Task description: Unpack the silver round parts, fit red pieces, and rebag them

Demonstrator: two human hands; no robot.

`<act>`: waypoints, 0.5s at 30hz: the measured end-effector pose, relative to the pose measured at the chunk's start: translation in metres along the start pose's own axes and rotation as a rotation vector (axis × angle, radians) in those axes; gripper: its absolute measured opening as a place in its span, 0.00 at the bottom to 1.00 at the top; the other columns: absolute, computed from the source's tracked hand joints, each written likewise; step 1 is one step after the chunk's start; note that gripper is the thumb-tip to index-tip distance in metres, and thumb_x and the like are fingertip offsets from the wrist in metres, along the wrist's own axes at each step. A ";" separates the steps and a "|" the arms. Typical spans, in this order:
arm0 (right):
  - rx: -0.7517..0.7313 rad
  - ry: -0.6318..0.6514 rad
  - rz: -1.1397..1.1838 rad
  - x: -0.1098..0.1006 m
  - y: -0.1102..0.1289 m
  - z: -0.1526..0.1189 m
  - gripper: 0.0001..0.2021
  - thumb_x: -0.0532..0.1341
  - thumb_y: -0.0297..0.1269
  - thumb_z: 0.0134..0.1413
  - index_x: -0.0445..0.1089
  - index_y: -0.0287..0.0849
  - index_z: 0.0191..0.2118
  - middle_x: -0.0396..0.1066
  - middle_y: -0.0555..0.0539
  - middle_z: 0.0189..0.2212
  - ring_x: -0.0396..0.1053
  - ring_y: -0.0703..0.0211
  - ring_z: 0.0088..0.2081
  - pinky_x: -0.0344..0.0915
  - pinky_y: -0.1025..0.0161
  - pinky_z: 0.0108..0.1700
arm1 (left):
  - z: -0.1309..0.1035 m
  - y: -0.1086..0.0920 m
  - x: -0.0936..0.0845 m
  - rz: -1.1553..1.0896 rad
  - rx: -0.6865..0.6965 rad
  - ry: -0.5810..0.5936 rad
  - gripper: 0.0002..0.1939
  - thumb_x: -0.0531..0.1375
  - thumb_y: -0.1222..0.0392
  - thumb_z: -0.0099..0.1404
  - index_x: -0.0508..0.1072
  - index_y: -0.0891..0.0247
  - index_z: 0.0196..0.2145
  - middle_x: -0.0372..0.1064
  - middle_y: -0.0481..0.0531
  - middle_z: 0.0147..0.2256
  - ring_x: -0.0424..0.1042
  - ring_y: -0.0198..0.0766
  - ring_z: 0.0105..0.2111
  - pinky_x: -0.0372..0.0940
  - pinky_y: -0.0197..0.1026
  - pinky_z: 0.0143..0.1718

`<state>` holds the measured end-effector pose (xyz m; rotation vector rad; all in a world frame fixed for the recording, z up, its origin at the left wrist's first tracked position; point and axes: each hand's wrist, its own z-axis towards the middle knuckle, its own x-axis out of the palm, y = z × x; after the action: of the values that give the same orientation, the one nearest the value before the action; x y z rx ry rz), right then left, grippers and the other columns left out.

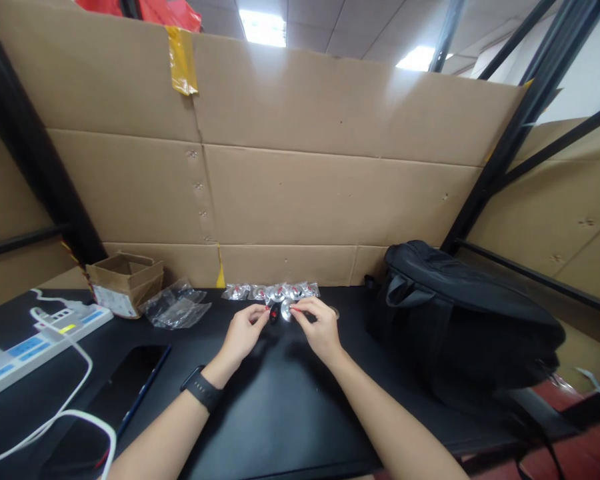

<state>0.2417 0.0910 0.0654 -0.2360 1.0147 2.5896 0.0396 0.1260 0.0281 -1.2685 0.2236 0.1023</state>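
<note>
Between the fingertips of my left hand (247,331) is a small black round piece with a red mark (275,313). My right hand (318,327) pinches a silver metal disc (287,309) by its right edge. The two pieces are close together above the black table (275,413); I cannot tell whether they touch. Just behind them lies a row of several silver discs in clear plastic bags (279,292), with red spots on them. Another round rim (335,312) shows partly behind my right hand.
An opened small cardboard box (126,283) and crumpled clear plastic bags (177,305) are at the back left. A white power strip (43,347) with cables and a dark phone (125,387) lie on the left. On the right sits a black backpack (460,320). A cardboard wall (330,193) stands behind.
</note>
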 end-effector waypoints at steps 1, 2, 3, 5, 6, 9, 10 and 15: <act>0.003 0.003 0.011 0.002 0.001 -0.001 0.05 0.64 0.34 0.60 0.80 0.46 0.37 0.77 0.47 0.36 0.74 0.56 0.39 0.70 0.60 0.45 | -0.001 -0.001 0.002 -0.042 -0.002 0.013 0.17 0.61 0.46 0.62 0.76 0.64 0.37 0.80 0.56 0.36 0.78 0.46 0.38 0.69 0.43 0.42; 0.007 0.019 0.015 0.004 0.001 -0.002 0.05 0.64 0.34 0.60 0.80 0.47 0.37 0.77 0.47 0.36 0.74 0.56 0.40 0.70 0.59 0.46 | -0.002 -0.002 0.005 -0.074 -0.003 0.028 0.17 0.62 0.47 0.62 0.76 0.65 0.37 0.80 0.57 0.37 0.78 0.46 0.38 0.69 0.43 0.43; 0.013 0.040 0.015 0.006 0.001 -0.004 0.05 0.65 0.34 0.60 0.80 0.47 0.37 0.78 0.47 0.36 0.74 0.55 0.40 0.70 0.58 0.46 | -0.003 -0.005 0.007 -0.096 -0.003 0.043 0.17 0.63 0.47 0.61 0.76 0.65 0.37 0.80 0.57 0.37 0.79 0.45 0.39 0.69 0.43 0.44; 0.034 0.070 0.009 0.010 -0.003 -0.005 0.05 0.65 0.34 0.58 0.81 0.48 0.37 0.78 0.47 0.36 0.74 0.55 0.40 0.70 0.58 0.46 | -0.006 -0.009 0.010 -0.121 -0.001 0.071 0.16 0.64 0.48 0.61 0.77 0.65 0.38 0.80 0.57 0.37 0.79 0.45 0.39 0.70 0.43 0.45; 0.051 0.073 0.008 0.011 -0.005 -0.006 0.05 0.66 0.34 0.58 0.81 0.48 0.36 0.78 0.47 0.36 0.74 0.54 0.41 0.70 0.57 0.47 | -0.007 -0.011 0.011 -0.125 0.001 0.080 0.16 0.64 0.48 0.61 0.77 0.65 0.38 0.80 0.57 0.37 0.79 0.45 0.39 0.70 0.43 0.45; 0.153 0.057 0.063 0.014 -0.012 -0.007 0.04 0.68 0.36 0.55 0.81 0.48 0.35 0.78 0.45 0.41 0.75 0.52 0.43 0.70 0.54 0.50 | -0.009 -0.014 0.011 -0.097 0.016 0.086 0.15 0.63 0.49 0.63 0.77 0.64 0.38 0.80 0.56 0.37 0.79 0.44 0.39 0.70 0.43 0.45; 0.206 0.067 0.115 0.015 -0.014 -0.008 0.04 0.68 0.38 0.54 0.82 0.47 0.35 0.78 0.44 0.42 0.75 0.51 0.43 0.71 0.54 0.50 | -0.009 -0.014 0.010 -0.068 0.021 0.086 0.14 0.62 0.49 0.63 0.77 0.63 0.37 0.80 0.56 0.37 0.79 0.44 0.40 0.70 0.43 0.46; 0.539 0.152 0.462 0.021 -0.019 -0.011 0.14 0.70 0.45 0.49 0.80 0.42 0.39 0.78 0.40 0.43 0.77 0.47 0.41 0.76 0.52 0.41 | -0.012 -0.019 0.006 0.212 0.041 0.033 0.12 0.61 0.49 0.64 0.78 0.58 0.38 0.80 0.52 0.39 0.78 0.44 0.42 0.67 0.45 0.49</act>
<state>0.2300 0.1023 0.0396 -0.0611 1.9686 2.5694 0.0474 0.1091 0.0409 -1.2037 0.3871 0.2572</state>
